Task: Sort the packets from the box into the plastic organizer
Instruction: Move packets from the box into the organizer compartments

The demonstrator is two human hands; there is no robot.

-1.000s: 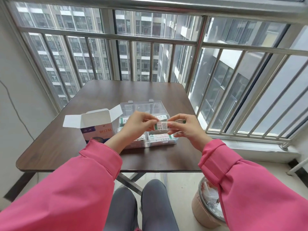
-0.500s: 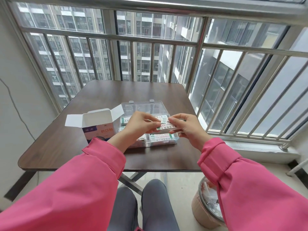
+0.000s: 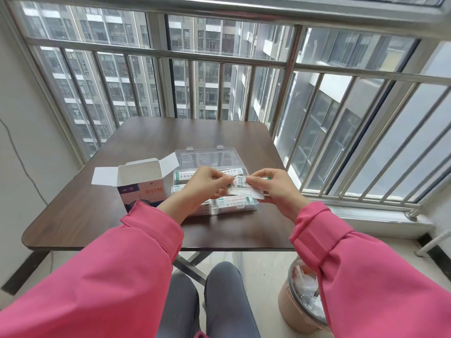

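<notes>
A: Clear plastic, that organizer [image 3: 246, 208] — it sits on the table [image 3: 151, 142] with its lid thrown back, and several packets already lie flat in its compartments. So a good part of the sorting looks done.

B: And the box [image 3: 140, 184]?

A: Just left of the organizer, flaps up. Its inside is hidden, so I cannot tell how many remain.

B: What are the hands doing?

A: Both are raised over the organizer, close together, sharing a small bunch of packets [image 3: 244, 189]. The left hand [image 3: 205, 189] has its fingers curled and pinches the bunch's left end; the right hand [image 3: 273, 189] pinches the right end between thumb and fingers.

B: So those are not yet placed?

A: No. I judge they go in next.
</notes>
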